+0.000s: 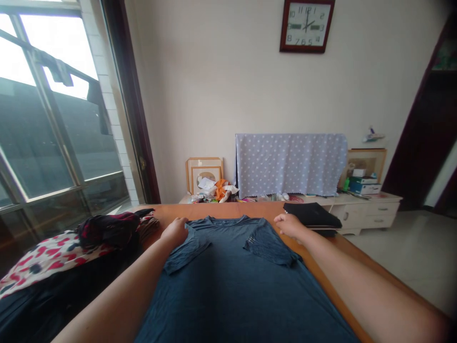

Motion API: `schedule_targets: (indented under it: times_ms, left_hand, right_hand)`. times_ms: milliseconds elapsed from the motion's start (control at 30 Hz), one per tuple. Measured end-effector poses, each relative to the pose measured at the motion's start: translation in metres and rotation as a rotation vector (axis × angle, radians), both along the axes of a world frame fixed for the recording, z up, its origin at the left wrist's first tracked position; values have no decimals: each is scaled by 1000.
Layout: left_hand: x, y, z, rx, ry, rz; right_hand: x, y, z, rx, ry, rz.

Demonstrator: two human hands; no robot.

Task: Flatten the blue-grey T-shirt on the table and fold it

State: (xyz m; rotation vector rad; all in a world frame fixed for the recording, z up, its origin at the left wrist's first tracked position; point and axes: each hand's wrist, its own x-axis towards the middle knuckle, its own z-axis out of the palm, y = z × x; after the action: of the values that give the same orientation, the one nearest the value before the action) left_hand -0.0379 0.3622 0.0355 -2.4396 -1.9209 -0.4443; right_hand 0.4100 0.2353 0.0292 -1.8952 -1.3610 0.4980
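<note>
A dark blue short-sleeved T-shirt (228, 271) lies spread on the orange-brown table, its neckline at the far side and both sleeves folded inward over the body. At its left shoulder, my left hand (175, 231) is closed on the cloth; the fingertips are partly hidden. Just off the right shoulder is my right hand (290, 225), its fingers loosely curled and a little apart, with no cloth visible in them. Behind that hand sits a folded stack of black clothes (314, 215).
Heaped clothes (53, 257), patterned and black, lie along the left side. Beyond the table (342, 252) stands a low white cabinet (378, 209) with a polka-dot cloth cover (291, 164), framed pictures and clutter. Windows are on the left; a wall clock (307, 26) hangs above.
</note>
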Motion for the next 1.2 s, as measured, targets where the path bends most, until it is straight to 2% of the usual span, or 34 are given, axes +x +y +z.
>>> schedule_targets:
  times_ms: [167, 300, 467, 567, 733, 867, 1033, 1200]
  left_hand:
    - [19, 41, -11, -27, 0, 10]
    - [29, 56, -23, -59, 10, 16]
    - [34, 67, -39, -109, 20, 18]
    - [35, 77, -42, -141, 20, 18]
    - [34, 91, -40, -211, 15, 57]
    - [35, 90, -40, -198, -1, 88]
    - [33, 69, -38, -133, -36, 48]
    - [28, 28, -29, -40, -102, -4]
  right_hand:
    - [4, 62, -14, -39, -52, -62]
    - [3, 100, -30, -63, -131, -51]
    - [-7, 127, -52, -79, -271, 0]
    - [-11, 136, -62, -99, -326, 35]
    - [-9, 140, -66, -119, -370, 48]
    - [-12, 133, -62, -128, -381, 67]
    - [-23, 112, -52, -73, -395, 78]
    - [-35, 76, -38, 18, -391, 56]
